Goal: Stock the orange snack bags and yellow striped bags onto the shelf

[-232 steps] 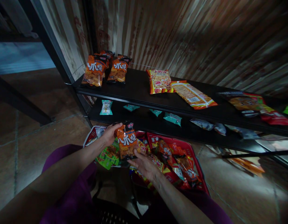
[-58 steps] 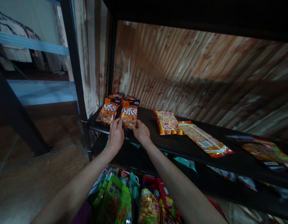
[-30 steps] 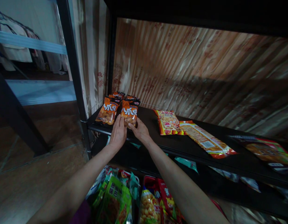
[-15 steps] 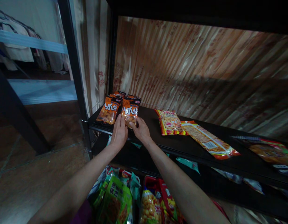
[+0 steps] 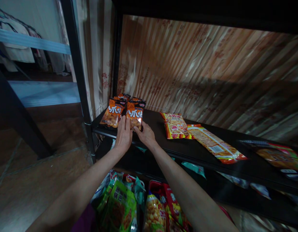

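Observation:
An orange-and-black snack bag [image 5: 134, 113] leans upright on the dark shelf, between my two hands. My left hand [image 5: 124, 135] lies along its lower left edge with the fingers stretched out straight. At the lower right corner my right hand [image 5: 146, 133] grips the bag, thumb in front and fingers round the side. A matching snack bag [image 5: 112, 112] stands just to the left. Behind these two, more orange bags [image 5: 123, 96] show only their tops.
Farther right on the shelf [image 5: 155, 129] lie a yellow-and-red noodle snack bag [image 5: 176, 126], a long orange packet [image 5: 215, 145] and a dark packet [image 5: 279, 156]. Below are a green snack bag [image 5: 120, 206] and red bags [image 5: 171, 199] in containers. A black post [image 5: 77, 64] rises at left.
The view has shifted very slightly. My left fingers have moved a little lower on the bag's edge; the bags stand as before.

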The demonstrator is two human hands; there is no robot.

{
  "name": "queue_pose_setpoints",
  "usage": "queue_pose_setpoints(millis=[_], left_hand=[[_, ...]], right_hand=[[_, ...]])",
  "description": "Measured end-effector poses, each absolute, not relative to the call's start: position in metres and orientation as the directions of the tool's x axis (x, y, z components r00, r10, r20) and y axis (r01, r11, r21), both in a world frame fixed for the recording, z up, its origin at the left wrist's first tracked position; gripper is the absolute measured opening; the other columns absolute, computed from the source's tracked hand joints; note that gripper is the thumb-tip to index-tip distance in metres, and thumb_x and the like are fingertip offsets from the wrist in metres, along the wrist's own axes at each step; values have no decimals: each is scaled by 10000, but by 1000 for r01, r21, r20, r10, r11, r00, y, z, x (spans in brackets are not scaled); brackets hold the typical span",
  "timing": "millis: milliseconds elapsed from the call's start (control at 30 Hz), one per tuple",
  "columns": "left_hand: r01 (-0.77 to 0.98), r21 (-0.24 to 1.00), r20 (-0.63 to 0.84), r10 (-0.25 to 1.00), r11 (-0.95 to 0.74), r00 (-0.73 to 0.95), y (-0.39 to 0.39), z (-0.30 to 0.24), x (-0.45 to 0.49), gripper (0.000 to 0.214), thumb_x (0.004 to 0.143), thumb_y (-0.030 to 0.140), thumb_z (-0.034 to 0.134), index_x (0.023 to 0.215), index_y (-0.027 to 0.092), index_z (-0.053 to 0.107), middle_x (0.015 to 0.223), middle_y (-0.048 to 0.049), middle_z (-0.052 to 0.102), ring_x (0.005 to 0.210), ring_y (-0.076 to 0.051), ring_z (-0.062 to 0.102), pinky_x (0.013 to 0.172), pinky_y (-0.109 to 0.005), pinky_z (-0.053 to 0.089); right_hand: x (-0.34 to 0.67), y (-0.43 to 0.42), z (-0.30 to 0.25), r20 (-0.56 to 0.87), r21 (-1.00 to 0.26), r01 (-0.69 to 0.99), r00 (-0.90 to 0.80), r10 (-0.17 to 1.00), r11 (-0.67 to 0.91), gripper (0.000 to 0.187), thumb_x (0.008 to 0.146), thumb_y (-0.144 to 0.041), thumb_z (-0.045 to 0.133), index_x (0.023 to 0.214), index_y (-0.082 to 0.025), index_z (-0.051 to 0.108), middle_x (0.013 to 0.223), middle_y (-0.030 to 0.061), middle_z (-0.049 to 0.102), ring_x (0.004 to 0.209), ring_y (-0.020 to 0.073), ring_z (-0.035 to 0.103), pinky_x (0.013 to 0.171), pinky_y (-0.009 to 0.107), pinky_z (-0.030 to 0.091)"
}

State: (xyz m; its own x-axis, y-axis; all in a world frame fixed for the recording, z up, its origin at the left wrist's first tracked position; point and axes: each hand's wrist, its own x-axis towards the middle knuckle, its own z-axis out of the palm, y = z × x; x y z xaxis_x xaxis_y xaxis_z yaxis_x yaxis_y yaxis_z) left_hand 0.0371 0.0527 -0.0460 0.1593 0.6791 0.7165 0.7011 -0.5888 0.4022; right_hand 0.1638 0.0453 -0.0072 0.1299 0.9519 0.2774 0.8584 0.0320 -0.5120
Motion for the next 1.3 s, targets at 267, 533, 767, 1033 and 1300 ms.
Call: queue_pose_setpoints(millis=[267, 533, 767, 1033, 1300], left_hand=[[646, 357, 751, 618, -675, 231, 47, -54, 35, 477, 896, 112, 367, 1372, 128, 351, 1450, -190, 363, 1405, -257, 214, 1102, -502, 308], [649, 376, 735, 639, -661, 225, 48, -52, 36, 465, 892, 104, 363, 1356, 121, 385, 1440, -183, 385, 1406, -252, 210, 1109, -493, 304], [646, 333, 754, 605, -687, 255, 37, -55, 31, 462, 909, 132, 362, 1370, 109, 357, 1457, -186, 360, 1421, -242, 152, 1119, -489, 282], [627, 290, 753, 577, -723, 317, 14, -61, 28, 490, 907, 131, 356, 1394, 129, 307, 1465, -179, 345, 1424, -248, 137, 1107, -519, 294], [608, 303, 758, 572, -734, 313, -8, -65, 28, 445, 878, 85, 382, 1320, 127, 391, 1445, -179, 375, 1421, -259, 148, 1095, -543, 312]], right_hand=[[165, 45, -9, 323, -542, 838, 141, 936, 61, 456, 844, -408, 526, 1235, -173, 522, 1156, 112, 612, 1069, 243, 567, 916, 370, 435], [163, 42, -7, 322, -526, 847, 115, 940, 77, 400, 845, -354, 527, 1179, -138, 563, 1138, 134, 617, 1064, 244, 569, 919, 357, 435], [167, 44, -10, 355, -592, 798, 136, 925, 110, 497, 794, -357, 596, 1245, -161, 522, 1184, 119, 604, 1099, 238, 558, 952, 376, 432], [171, 42, -12, 388, -645, 744, 125, 913, 172, 553, 778, -364, 619, 1266, -131, 504, 1230, 155, 576, 1123, 247, 559, 961, 400, 455], [170, 32, -10, 365, -739, 654, 192, 911, 158, 574, 762, -359, 629, 1268, -116, 507, 1254, 180, 545, 978, 236, 639, 849, 380, 542]])
